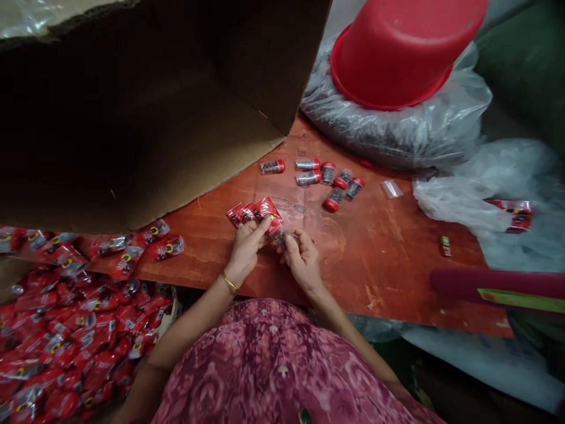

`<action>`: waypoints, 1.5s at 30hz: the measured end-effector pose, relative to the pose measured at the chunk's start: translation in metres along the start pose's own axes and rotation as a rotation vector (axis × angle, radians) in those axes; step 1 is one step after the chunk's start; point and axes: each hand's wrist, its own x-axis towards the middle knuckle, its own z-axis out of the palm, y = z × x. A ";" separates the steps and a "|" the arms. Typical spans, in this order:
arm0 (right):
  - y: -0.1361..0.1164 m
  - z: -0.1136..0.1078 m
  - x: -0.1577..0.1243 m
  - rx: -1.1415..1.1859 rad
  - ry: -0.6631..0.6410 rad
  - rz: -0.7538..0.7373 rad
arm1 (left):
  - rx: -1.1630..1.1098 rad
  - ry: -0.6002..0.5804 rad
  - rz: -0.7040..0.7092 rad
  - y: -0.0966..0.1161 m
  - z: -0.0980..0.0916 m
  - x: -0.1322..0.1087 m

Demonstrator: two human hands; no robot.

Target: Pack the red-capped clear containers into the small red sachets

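Over the middle of the table, my left hand (247, 244) pinches a small clear packet with a red printed card (266, 208), its thumb on the front. The fingers of my right hand (302, 253) close on the packet's lower end, where dark contents show through the plastic. Several more red cards or packets (241, 214) fan out just beyond my left fingers; I cannot tell whether they are held or lie on the table. Past my hands lie several small clear bottles with red caps and dark contents, among them one standing apart (272, 166) and one lying nearer (333, 200).
A big open cardboard box (212, 153) covers the far left. Filled red packets (166, 247) lie along the table's left edge, above a large heap (75, 330). An upturned red bucket (397, 59) rests on a plastic sack (379, 138). A purple object (459, 282) juts in from the right.
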 end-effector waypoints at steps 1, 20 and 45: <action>-0.001 -0.001 -0.001 -0.004 -0.005 0.011 | -0.011 0.012 -0.020 0.000 0.000 0.000; -0.011 -0.007 -0.002 0.046 -0.016 0.072 | -0.090 0.070 -0.023 0.008 0.007 -0.008; -0.001 -0.005 -0.003 -0.114 0.024 -0.117 | 0.028 0.028 0.026 -0.002 0.005 -0.008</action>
